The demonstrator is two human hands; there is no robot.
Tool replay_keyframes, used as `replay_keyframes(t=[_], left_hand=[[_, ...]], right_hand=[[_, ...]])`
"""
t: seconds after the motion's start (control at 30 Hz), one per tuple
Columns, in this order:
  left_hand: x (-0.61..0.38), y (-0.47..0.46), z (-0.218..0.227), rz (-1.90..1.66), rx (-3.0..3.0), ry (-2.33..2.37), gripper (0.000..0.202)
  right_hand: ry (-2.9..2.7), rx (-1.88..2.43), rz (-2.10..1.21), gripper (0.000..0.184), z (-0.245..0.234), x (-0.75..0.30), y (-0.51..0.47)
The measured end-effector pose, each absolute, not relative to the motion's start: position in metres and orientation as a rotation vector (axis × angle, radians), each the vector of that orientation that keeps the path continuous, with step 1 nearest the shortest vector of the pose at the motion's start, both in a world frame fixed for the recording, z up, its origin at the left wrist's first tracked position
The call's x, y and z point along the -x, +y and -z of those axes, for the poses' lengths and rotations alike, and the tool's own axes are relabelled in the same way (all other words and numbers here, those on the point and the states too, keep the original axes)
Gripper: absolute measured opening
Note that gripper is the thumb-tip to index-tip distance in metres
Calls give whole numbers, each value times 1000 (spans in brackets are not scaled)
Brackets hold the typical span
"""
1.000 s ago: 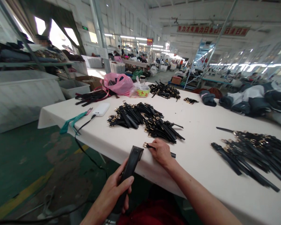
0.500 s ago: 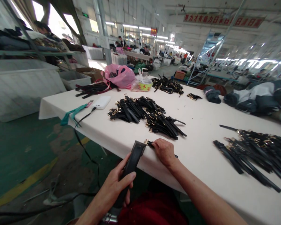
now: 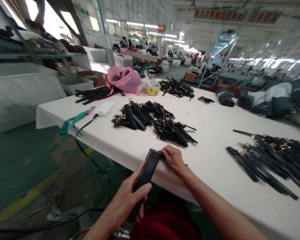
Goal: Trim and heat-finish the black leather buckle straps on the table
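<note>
My left hand (image 3: 132,196) is wrapped round a black hand-held tool (image 3: 147,170) with a wide flat head and a metal fitting at its lower end; its exact kind I cannot make out. My right hand (image 3: 173,160) pinches a black buckle strap (image 3: 186,165) at the table's front edge. The tool's head covers the strap's buckle end, and whether they touch is hidden. Beyond my hands lie heaps of black straps with gold buckles, one in the middle (image 3: 133,116) and one just right of it (image 3: 175,131).
On the white-covered table (image 3: 205,153) lie more straps (image 3: 272,163) at right and another heap (image 3: 176,88) at the back. A white power bank (image 3: 104,108) with a black cable (image 3: 83,128), a teal cloth strip (image 3: 72,121) and a pink bag (image 3: 123,78) are at left.
The tool in my left hand has moved up and right, over the buckle that showed before. My right hand still pinches the strap. The whole view has shifted slightly.
</note>
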State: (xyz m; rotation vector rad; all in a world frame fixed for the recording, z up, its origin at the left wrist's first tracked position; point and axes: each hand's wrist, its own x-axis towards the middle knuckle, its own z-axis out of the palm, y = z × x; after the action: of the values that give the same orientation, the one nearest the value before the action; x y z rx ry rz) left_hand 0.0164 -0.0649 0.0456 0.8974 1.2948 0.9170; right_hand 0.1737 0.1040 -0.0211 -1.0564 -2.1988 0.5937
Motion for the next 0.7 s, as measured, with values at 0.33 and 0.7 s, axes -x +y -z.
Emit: replay_keyframes(t=[0.33,0.7], left_hand=[[-30,-55,-59,-779,-1035,1472,80],[-30,-32,-65,-802,-1026,1428,75]], right_hand=[[-2045,1164,-778,25,19,-173,106],[-1841,1236,-856,24,17,-173,107]])
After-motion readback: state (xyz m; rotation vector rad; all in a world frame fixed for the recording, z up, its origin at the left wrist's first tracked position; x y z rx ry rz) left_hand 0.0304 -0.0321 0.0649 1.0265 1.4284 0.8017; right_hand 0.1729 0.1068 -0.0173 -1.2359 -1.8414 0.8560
